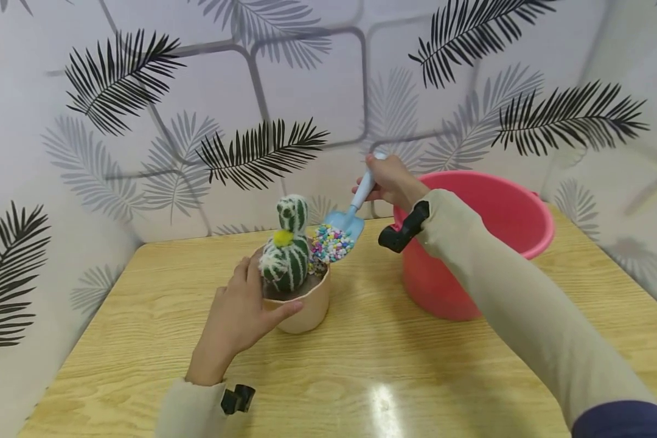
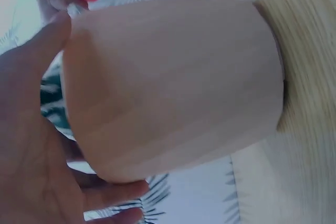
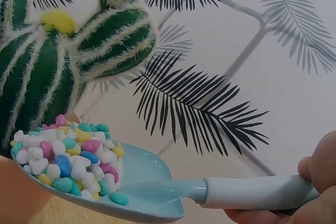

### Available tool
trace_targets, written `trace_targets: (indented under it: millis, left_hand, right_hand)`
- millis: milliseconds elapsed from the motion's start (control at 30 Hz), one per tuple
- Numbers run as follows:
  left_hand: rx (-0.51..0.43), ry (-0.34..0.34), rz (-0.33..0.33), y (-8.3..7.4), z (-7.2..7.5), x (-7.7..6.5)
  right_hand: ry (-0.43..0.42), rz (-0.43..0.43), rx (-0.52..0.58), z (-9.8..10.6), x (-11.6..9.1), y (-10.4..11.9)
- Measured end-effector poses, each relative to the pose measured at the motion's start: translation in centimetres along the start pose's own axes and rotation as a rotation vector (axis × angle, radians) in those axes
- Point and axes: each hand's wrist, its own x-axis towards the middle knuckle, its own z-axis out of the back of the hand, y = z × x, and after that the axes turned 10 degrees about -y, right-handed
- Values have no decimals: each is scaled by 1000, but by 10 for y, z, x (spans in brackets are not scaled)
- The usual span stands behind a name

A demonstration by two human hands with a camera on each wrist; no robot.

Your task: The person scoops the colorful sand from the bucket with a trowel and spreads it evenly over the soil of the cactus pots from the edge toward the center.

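A green cactus (image 1: pixel 287 264) with white fuzzy ribs and a yellow flower stands in a peach-coloured pot (image 1: pixel 306 310) on the table. My left hand (image 1: pixel 241 310) holds the pot by its rim, thumb at the front and fingers at the far left side. In the left wrist view the pot's wall (image 2: pixel 173 87) fills the middle. My right hand (image 1: pixel 389 182) grips the white handle of a light blue trowel (image 3: pixel 147 182). Colourful pebbles (image 3: pixel 73 161) are heaped on its blade, which sits at the pot's right rim. Some pebbles lie on the soil beside the cactus.
A large red bucket (image 1: pixel 443 292) stands to the right, behind my right forearm; its inside bottom is hidden. The wooden table (image 1: pixel 142 340) meets a wall (image 1: pixel 317 79) with leaf patterns just behind the pot and bucket.
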Motion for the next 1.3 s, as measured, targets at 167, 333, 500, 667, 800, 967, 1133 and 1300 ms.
trace_targets:
  millis: [167,333,500,667,800,967,1133,1300]
  left_hand:
    - [-62,-8,8,1,4,-3]
    - [-303,74,47,15,1,3]
    - [-427,104,64,23,-9,5]
    - [-398,101,64,23,-8,5]
    - [-364,86,66,21,-7,6]
    - [-324,41,76,16,-6,3]
    - [-287,-4,104,8,-9,1]
    - [-226,-47,144,0,-11,-3]
  right_hand:
    - [3,2,-14,-1,0,0]
    - [-3,0,1,-1,1,-1]
    - [-10,-7,3,-3,1,-3]
    - [-17,1,-1,-3,1,-2]
    - [-24,-7,-2,-2,2,-2]
    - [-22,-9,-11,-4,1,-1]
    - [-18,-5,-5,-4,1,-2]
    - [-14,-5,4,-4,1,-3]
